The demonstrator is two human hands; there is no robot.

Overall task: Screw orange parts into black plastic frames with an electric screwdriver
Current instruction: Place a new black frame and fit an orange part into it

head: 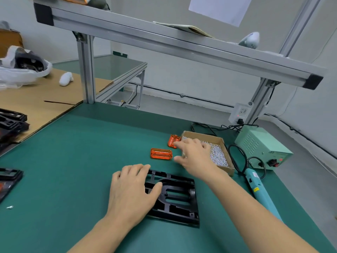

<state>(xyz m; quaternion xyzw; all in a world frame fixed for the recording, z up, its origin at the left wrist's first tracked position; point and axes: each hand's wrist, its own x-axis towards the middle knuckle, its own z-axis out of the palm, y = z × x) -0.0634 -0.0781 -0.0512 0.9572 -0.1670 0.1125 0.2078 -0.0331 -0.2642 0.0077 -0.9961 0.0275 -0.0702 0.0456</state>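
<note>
Two orange parts (161,153) just beyond the right grip (193,154).

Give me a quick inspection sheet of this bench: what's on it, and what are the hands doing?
Surface: green mat, cardboard sheet at left.
Job's things: black frame; two orange parts; box of screws; screwdriver lying at right.
Clutter: spare frames, plastic bag.
Hands: left hand rests on frame; right hand reaches toward orange parts, fingers loose.
Cables: black cords to power box.
Surroundings: aluminium shelf, grey wall.
</note>
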